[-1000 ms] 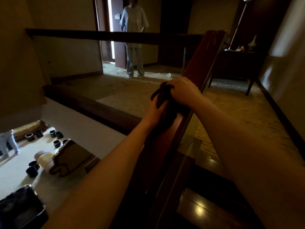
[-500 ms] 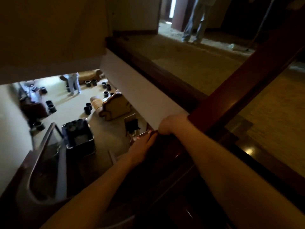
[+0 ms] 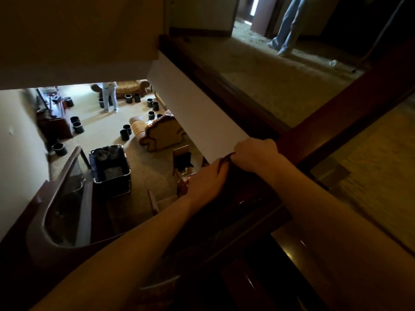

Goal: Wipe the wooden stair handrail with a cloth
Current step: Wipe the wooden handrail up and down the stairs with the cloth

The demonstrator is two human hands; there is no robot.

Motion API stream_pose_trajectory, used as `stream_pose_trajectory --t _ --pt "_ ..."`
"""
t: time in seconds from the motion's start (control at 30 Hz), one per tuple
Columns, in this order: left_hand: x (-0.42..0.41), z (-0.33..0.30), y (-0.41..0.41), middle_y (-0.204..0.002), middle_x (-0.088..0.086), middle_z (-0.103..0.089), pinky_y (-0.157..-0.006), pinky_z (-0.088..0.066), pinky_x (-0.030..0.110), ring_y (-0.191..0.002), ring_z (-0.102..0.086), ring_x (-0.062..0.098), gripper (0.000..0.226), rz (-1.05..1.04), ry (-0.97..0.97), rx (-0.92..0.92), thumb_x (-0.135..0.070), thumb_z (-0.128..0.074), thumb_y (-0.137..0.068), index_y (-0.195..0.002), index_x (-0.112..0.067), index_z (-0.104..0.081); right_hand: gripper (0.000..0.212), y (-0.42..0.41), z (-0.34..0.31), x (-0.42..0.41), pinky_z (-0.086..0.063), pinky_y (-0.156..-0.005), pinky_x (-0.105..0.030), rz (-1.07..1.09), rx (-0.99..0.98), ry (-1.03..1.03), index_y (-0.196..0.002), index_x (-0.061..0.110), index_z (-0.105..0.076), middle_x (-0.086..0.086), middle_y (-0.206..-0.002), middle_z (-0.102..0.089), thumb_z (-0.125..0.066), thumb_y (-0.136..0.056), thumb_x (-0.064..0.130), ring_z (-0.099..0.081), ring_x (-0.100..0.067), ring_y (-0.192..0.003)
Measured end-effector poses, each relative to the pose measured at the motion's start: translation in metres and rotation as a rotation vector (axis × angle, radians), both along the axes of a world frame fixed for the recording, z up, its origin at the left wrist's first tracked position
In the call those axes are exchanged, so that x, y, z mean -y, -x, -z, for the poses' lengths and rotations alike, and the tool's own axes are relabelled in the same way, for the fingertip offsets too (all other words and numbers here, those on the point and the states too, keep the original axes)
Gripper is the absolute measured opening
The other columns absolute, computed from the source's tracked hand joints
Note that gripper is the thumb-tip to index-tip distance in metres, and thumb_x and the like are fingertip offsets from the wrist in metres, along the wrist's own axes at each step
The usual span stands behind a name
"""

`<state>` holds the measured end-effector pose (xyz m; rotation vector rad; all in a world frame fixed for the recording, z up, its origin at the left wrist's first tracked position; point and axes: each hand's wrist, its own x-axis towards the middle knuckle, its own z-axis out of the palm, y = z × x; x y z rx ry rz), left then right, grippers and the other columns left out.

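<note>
- Right hand (image 3: pixel 256 154) curls over the handrail (image 3: pixel 350 113), its grip pinning the dark cloth (image 3: pixel 224 161) there, likely for pressure.
- Left hand (image 3: pixel 205 182), just below on the handrail, presses the cloth's side; its grip cannot be told.

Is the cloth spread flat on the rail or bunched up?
Bunched, though dimly lit: the dark cloth is gathered between the left hand and right hand on the handrail.

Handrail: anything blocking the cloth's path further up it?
Nothing visible. Both the right hand and left hand grip the dark cloth on the handrail, whose top shows bare up to the frame edge.
</note>
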<state>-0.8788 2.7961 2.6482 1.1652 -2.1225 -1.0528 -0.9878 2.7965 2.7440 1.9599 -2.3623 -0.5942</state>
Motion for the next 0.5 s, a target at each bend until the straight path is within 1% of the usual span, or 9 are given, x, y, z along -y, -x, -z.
stream_pose_trajectory --t 0.03,0.07,0.13,0.2,0.23,0.3,0.37,0.43,0.5 --pt "0.001 -0.005 0.007 -0.109 -0.001 -0.061 -0.071 -0.043 0.022 -0.087 -0.056 0.009 0.043 -0.001 0.029 0.0 -0.043 -0.019 -0.101 -0.133 -0.027 -0.043 0.029 0.004 -0.003 0.0 -0.033 -0.071 -0.033 0.013 -0.013 0.008 -0.107 0.016 -0.058 -0.005 -0.105 -0.059 -0.032 -0.099 0.027 -0.049 -0.021 -0.083" --pt "0.001 -0.005 0.01 -0.108 0.0 -0.061 -0.071 -0.042 0.023 -0.087 -0.057 0.01 0.043 -0.009 0.04 0.001 -0.042 -0.02 -0.101 -0.132 -0.026 -0.044 0.029 0.005 -0.004 0.0 -0.033 -0.071 -0.033 0.02 -0.036 0.002 -0.107 0.016 -0.058 -0.006 -0.105 -0.059 -0.032 -0.099 0.025 -0.049 -0.021 -0.082" --pt "0.003 0.002 0.006 -0.11 0.004 -0.063 -0.077 -0.043 0.028 -0.093 -0.06 0.016 0.042 -0.016 0.018 0.012 -0.04 -0.023 -0.101 -0.132 -0.024 -0.046 0.028 -0.004 0.003 -0.001 -0.032 -0.074 -0.034 0.028 -0.072 -0.038 -0.109 0.015 -0.058 -0.005 -0.106 -0.058 -0.032 -0.098 0.019 -0.052 -0.022 -0.088" --pt "0.003 0.018 -0.015 -0.118 0.01 -0.062 -0.085 -0.042 0.032 -0.104 -0.059 0.023 0.041 -0.026 0.004 0.018 -0.039 -0.028 -0.101 -0.132 -0.023 -0.048 0.029 -0.02 0.017 -0.001 -0.033 -0.079 -0.034 0.019 -0.051 -0.098 -0.115 0.012 -0.055 -0.007 -0.114 -0.058 -0.032 -0.098 0.016 -0.054 -0.023 -0.1" --pt "0.002 0.03 -0.029 -0.12 0.011 -0.061 -0.088 -0.041 0.032 -0.107 -0.058 0.025 0.04 -0.035 -0.004 0.016 -0.039 -0.03 -0.1 -0.132 -0.023 -0.049 0.03 -0.031 0.029 0.0 -0.035 -0.084 -0.035 -0.01 -0.031 -0.128 -0.119 0.012 -0.053 -0.007 -0.119 -0.057 -0.031 -0.099 0.016 -0.053 -0.023 -0.105" --pt "-0.003 0.061 -0.074 -0.118 0.012 -0.062 -0.084 -0.04 0.027 -0.106 -0.059 0.027 0.038 -0.073 -0.028 0.046 -0.036 -0.033 -0.1 -0.131 -0.022 -0.05 0.035 -0.067 0.064 0.0 -0.034 -0.097 -0.041 -0.082 0.023 -0.176 -0.129 0.011 -0.047 -0.009 -0.13 -0.052 -0.031 -0.099 0.018 -0.051 -0.025 -0.115" --pt "-0.013 0.089 -0.117 -0.12 0.009 -0.062 -0.079 -0.036 0.021 -0.107 -0.059 0.024 0.037 -0.114 -0.034 0.16 -0.034 -0.037 -0.1 -0.133 -0.022 -0.048 0.037 -0.105 0.098 -0.008 -0.033 -0.102 -0.042 -0.119 0.086 -0.208 -0.131 0.01 -0.049 -0.011 -0.137 -0.048 -0.031 -0.1 0.02 -0.049 -0.027 -0.121" --pt "-0.024 0.109 -0.156 -0.129 0.002 -0.058 -0.086 -0.038 0.022 -0.115 -0.056 0.019 0.042 -0.192 -0.054 0.197 -0.041 -0.036 -0.097 -0.134 -0.025 -0.047 0.034 -0.147 0.126 -0.01 -0.036 -0.097 -0.038 -0.172 0.146 -0.221 -0.124 0.011 -0.055 -0.01 -0.13 -0.055 -0.032 -0.1 0.019 -0.053 -0.026 -0.117" --pt "-0.027 0.117 -0.175 -0.135 0.0 -0.053 -0.094 -0.039 0.027 -0.12 -0.052 0.018 0.04 -0.222 -0.068 0.183 -0.036 -0.037 -0.099 -0.136 -0.026 -0.045 0.032 -0.166 0.137 -0.008 -0.037 -0.095 -0.037 -0.213 0.191 -0.224 -0.12 0.01 -0.057 -0.008 -0.124 -0.058 -0.034 -0.1 0.018 -0.055 -0.024 -0.113"
